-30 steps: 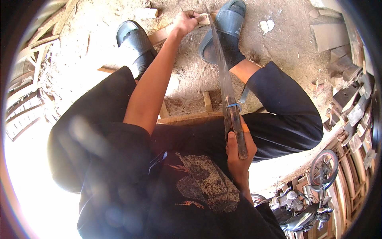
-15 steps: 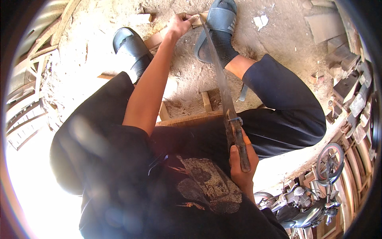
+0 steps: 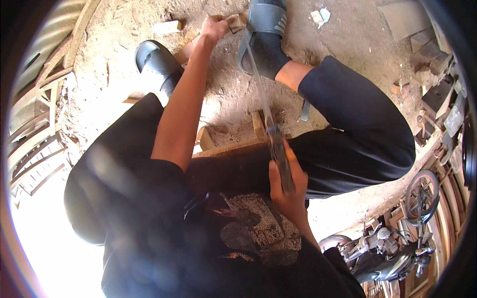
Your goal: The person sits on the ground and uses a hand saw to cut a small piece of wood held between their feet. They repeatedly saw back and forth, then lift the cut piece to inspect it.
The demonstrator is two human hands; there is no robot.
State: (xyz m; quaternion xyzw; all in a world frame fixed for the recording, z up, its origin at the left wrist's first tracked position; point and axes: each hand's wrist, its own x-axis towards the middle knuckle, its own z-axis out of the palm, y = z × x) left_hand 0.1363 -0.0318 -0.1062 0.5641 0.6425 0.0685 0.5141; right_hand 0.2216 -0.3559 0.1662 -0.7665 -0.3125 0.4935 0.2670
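In my right hand (image 3: 289, 186) is the dark handle of a handsaw (image 3: 262, 94), with my fingers wrapped around it. The saw's long, narrow blade points away from me, and its tip comes close to a small wooden strip (image 3: 239, 22) at the far end. Whether the tip touches the wood I cannot tell. My left hand (image 3: 216, 29) reaches forward, its fingers closed on that strip near the ground. Beside the strip is my right foot in a dark slide sandal (image 3: 267, 20). My left foot wears another slide sandal (image 3: 155, 57).
A loose wood block (image 3: 167, 27) lies beyond my left foot. Wooden pieces (image 3: 258, 124) stick out by the plank I sit over. Scrap boards (image 3: 405, 20) lie at the far right, and a motorcycle (image 3: 385, 248) stands at the lower right.
My right hand and the saw handle have shifted left and slightly away from me. The blade now shows thinner. My left hand keeps its hold on the wood.
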